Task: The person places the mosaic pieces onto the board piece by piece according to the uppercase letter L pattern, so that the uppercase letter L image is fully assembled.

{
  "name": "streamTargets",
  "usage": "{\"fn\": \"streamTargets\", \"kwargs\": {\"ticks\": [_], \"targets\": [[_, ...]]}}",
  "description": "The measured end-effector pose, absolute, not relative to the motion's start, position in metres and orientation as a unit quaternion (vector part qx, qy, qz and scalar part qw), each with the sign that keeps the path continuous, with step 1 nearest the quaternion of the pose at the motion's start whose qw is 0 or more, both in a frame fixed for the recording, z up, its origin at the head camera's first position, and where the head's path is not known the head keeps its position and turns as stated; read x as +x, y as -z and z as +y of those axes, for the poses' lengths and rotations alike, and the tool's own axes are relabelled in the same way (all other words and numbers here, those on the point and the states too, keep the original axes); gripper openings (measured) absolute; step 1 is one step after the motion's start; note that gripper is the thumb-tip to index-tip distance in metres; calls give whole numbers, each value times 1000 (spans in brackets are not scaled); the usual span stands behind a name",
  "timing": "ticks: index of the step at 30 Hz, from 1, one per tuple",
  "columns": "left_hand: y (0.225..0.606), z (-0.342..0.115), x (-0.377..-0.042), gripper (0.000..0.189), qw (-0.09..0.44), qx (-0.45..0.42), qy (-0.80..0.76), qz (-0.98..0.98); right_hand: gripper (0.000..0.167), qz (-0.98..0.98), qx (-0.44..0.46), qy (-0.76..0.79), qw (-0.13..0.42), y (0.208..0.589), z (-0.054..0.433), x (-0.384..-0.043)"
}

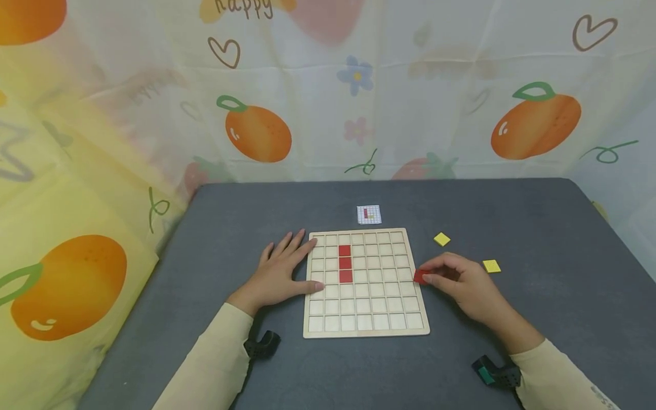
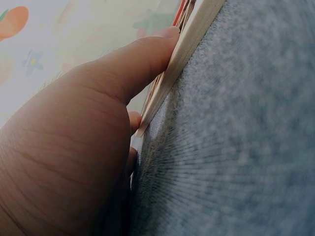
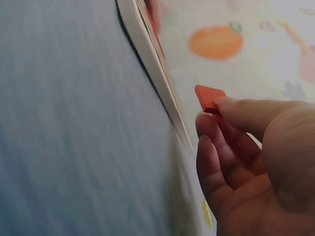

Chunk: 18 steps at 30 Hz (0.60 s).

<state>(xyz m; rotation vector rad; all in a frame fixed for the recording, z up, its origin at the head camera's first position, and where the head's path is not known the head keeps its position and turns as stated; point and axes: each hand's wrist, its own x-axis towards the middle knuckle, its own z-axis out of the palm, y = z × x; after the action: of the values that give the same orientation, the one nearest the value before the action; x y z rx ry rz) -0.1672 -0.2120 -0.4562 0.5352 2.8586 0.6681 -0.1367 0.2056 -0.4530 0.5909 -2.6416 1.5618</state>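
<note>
A wooden grid board (image 1: 363,307) lies flat on the dark table, with three red square tiles (image 1: 345,263) in one column of its upper left part. My left hand (image 1: 279,273) rests at the board's left edge, its fingers spread and its thumb over the rim. In the left wrist view the thumb (image 2: 147,56) presses on the board's side frame (image 2: 172,73). Just over the board's right edge, my right hand (image 1: 463,285) pinches another red square tile (image 1: 421,277). The right wrist view shows that red tile (image 3: 209,98) between thumb and fingertips, tilted.
Two yellow square tiles, one nearer the back (image 1: 442,239) and one farther right (image 1: 491,266), lie right of the board. Behind the board is a small printed grid card (image 1: 369,214) with a coloured pattern. A fruit-print cloth (image 1: 318,114) hangs behind the table (image 1: 246,216).
</note>
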Motion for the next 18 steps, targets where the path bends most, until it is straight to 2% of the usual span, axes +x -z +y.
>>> {"fn": "streamTargets", "kwargs": {"ticks": [18], "targets": [[456,-212,-168,110,80,178,-218,956,18,-810,270,-521,-11,460,119,-130]]}}
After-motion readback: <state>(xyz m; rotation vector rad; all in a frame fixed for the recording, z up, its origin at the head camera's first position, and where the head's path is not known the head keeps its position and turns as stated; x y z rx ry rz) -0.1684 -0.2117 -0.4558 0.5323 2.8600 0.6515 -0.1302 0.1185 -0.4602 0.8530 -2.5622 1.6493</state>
